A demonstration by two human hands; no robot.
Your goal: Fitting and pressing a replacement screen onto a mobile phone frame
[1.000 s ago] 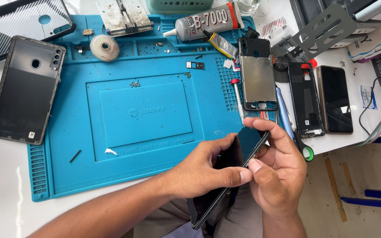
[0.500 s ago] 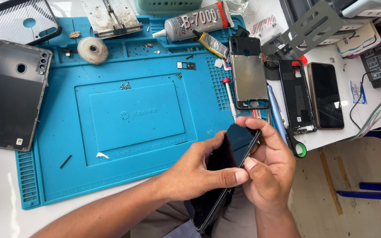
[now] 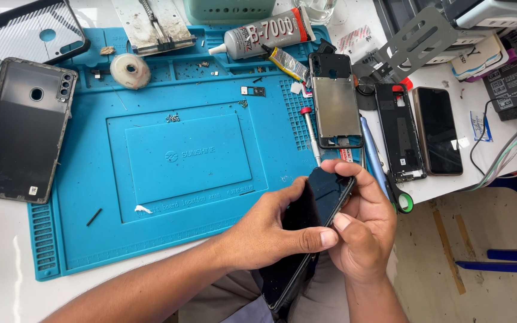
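The left hand (image 3: 270,230) reaches in from the near left, forearm bare, fingers curled, thumb stretched right. The right hand (image 3: 363,230) rises from the near edge, fingers bent over the top, thumb touching the left thumb.

Between the two hands, the phone (image 3: 321,197) shows glossy black glass. Just beyond them, the mat (image 3: 169,155) looks matt blue rubber, and the bare phone frame (image 3: 336,107) has dull grey metal.

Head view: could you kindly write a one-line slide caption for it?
Both hands, left and right, hold a dark phone at the edge of a blue mat.
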